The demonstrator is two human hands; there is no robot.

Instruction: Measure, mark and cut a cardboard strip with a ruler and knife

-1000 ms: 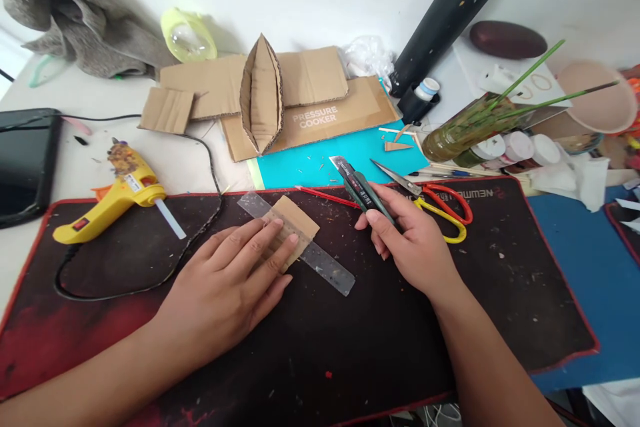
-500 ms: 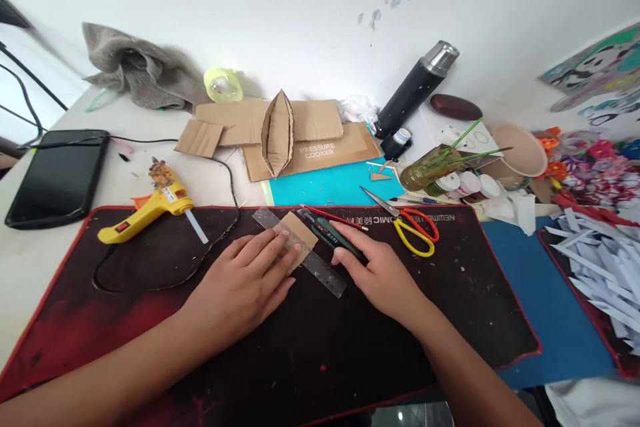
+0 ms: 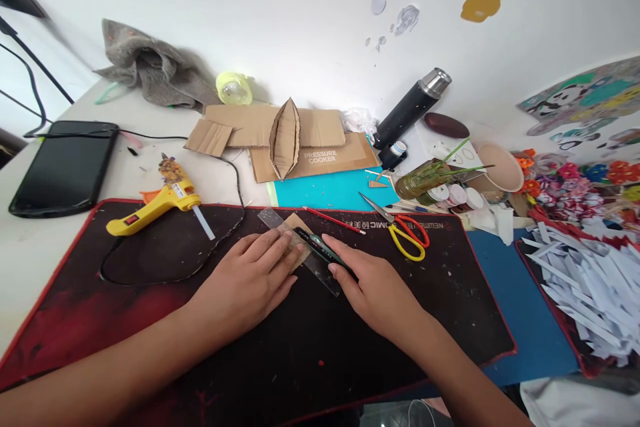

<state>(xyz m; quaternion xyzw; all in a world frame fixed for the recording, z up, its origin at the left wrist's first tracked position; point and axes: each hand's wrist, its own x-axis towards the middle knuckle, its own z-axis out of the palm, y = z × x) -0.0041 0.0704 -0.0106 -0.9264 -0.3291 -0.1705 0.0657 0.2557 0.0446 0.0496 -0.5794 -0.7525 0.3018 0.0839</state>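
The left hand (image 3: 253, 273) lies with flat, slightly spread fingers on 1 clear ruler (image 3: 323, 273) and 1 small cardboard piece (image 3: 295, 221) beneath it, while the right hand (image 3: 373, 280) pinches 1 cutter knife (image 3: 327, 251) just beside those fingers, near 1 red pencil (image 3: 336, 221) and 1 pair of scissors (image 3: 406, 238).

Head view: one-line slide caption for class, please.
Left hand rests across a clear ruler on cardboard; right hand grips a utility knife.
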